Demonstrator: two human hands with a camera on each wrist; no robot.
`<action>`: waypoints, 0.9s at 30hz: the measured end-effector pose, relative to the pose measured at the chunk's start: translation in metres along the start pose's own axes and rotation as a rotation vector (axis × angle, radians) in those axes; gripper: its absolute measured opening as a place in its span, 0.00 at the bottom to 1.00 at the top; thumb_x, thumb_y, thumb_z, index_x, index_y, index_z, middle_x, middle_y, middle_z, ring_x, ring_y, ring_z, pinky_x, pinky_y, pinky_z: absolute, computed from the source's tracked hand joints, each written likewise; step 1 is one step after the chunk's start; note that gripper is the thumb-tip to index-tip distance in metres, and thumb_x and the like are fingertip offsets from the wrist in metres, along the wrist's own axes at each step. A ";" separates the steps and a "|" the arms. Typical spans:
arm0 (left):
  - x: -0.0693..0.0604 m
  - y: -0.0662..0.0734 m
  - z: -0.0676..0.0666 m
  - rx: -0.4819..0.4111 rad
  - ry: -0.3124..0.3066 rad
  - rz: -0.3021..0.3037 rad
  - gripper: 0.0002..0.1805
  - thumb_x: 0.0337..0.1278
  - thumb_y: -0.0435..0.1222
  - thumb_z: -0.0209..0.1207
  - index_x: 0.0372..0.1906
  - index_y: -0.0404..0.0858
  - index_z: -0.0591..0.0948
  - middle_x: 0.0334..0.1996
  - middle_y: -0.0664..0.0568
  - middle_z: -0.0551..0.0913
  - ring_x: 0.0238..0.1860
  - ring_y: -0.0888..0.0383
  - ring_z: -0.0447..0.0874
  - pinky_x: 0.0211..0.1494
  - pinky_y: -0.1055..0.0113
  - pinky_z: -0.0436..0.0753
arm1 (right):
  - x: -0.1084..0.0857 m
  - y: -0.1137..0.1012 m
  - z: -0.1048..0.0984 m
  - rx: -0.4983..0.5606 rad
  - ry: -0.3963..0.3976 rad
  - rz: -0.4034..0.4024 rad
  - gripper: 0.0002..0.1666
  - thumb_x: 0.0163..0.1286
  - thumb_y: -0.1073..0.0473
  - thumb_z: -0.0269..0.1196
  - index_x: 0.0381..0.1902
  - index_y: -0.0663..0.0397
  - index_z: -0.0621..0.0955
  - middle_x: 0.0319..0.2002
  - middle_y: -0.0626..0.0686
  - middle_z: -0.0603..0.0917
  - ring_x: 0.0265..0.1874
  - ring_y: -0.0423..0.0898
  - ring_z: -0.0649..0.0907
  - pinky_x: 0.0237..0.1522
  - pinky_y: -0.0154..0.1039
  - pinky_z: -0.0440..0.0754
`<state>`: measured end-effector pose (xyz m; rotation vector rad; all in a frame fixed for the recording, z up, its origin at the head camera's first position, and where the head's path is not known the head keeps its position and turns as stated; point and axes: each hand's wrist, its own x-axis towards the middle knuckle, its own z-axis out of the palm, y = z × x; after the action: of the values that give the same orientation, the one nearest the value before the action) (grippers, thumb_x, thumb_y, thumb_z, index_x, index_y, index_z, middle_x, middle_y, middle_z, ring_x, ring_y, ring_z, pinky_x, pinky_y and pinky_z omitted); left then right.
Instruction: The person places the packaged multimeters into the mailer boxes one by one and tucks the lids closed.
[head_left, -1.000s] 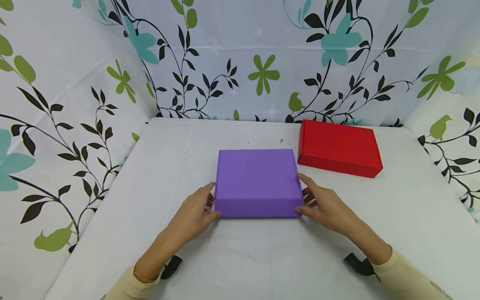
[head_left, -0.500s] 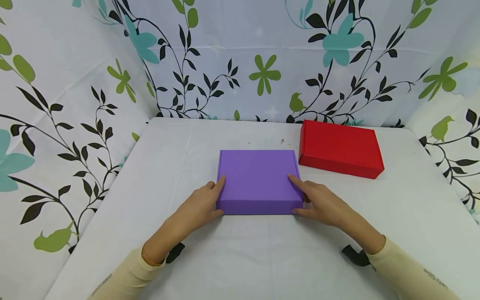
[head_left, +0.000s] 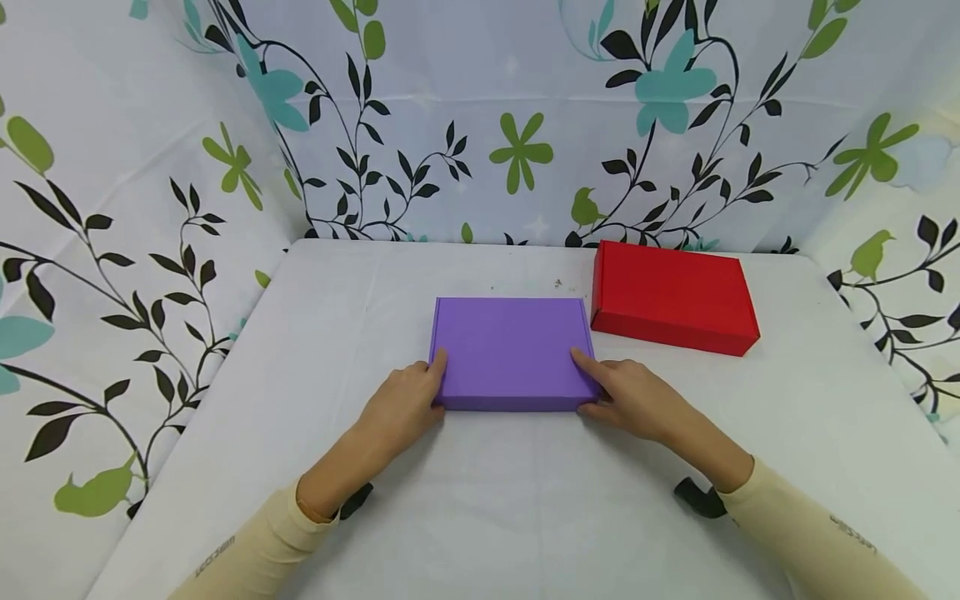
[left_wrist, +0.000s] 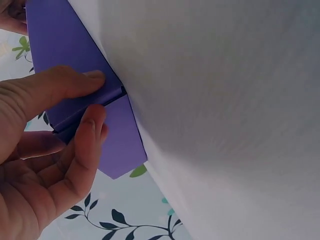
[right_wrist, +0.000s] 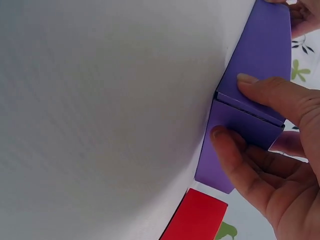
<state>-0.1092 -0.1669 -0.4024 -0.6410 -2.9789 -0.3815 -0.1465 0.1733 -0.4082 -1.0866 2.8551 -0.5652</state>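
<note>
A closed purple cardboard box (head_left: 510, 350) lies on the white table in the head view, its near face showing as a narrow strip. My left hand (head_left: 403, 407) grips its near left corner, with the index finger on top and the thumb at the near face. My right hand (head_left: 637, 400) holds the near right corner in the same manner. In the left wrist view the left thumb (left_wrist: 75, 87) presses the near face while curled fingers touch the side. The right wrist view has the right thumb (right_wrist: 272, 92) on the near face and the other fingers along the side.
A closed red box (head_left: 675, 296) lies slightly askew behind and to the right of the purple box, close to its far right corner. White cloth covers the table (head_left: 480, 508). A patterned curtain (head_left: 450, 108) hangs along the back and sides.
My index fingers have moved from the box's sides onto its top, and both hands have shifted slightly forward. The near face of the box shows less tall than before. The red box rests unmoved.
</note>
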 end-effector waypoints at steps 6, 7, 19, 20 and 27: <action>0.008 -0.012 0.001 0.012 0.000 -0.001 0.43 0.49 0.28 0.78 0.69 0.19 0.69 0.41 0.31 0.84 0.37 0.39 0.87 0.42 0.50 0.86 | 0.015 0.003 0.001 -0.010 -0.012 -0.001 0.48 0.60 0.60 0.80 0.72 0.71 0.71 0.37 0.57 0.86 0.29 0.44 0.79 0.32 0.36 0.79; 0.009 -0.014 0.001 0.015 0.001 -0.001 0.43 0.49 0.28 0.77 0.69 0.19 0.70 0.42 0.31 0.84 0.38 0.38 0.87 0.42 0.50 0.86 | 0.018 0.004 0.001 -0.012 -0.013 0.002 0.48 0.60 0.60 0.80 0.72 0.71 0.71 0.37 0.57 0.86 0.29 0.44 0.80 0.32 0.35 0.79; 0.029 -0.031 -0.005 0.027 0.017 -0.019 0.42 0.49 0.28 0.78 0.69 0.21 0.71 0.42 0.29 0.84 0.39 0.36 0.87 0.45 0.47 0.85 | 0.045 0.007 -0.001 0.022 -0.022 0.068 0.51 0.59 0.60 0.80 0.75 0.69 0.69 0.41 0.60 0.86 0.36 0.50 0.83 0.38 0.39 0.83; 0.031 -0.032 -0.005 0.025 0.019 -0.023 0.42 0.49 0.28 0.78 0.69 0.22 0.71 0.42 0.29 0.84 0.40 0.36 0.87 0.45 0.47 0.85 | 0.047 0.008 -0.001 0.023 -0.020 0.074 0.51 0.59 0.60 0.80 0.75 0.69 0.68 0.42 0.61 0.86 0.37 0.50 0.83 0.38 0.39 0.82; 0.048 -0.041 -0.003 0.019 0.021 -0.059 0.42 0.52 0.28 0.76 0.71 0.23 0.70 0.47 0.27 0.83 0.45 0.35 0.86 0.48 0.46 0.85 | 0.063 0.011 0.001 0.002 -0.008 0.129 0.52 0.61 0.59 0.78 0.77 0.65 0.66 0.52 0.66 0.85 0.45 0.56 0.85 0.47 0.45 0.86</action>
<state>-0.1697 -0.1847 -0.4031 -0.5450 -2.9827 -0.3608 -0.2009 0.1400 -0.4070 -0.8945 2.8895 -0.5532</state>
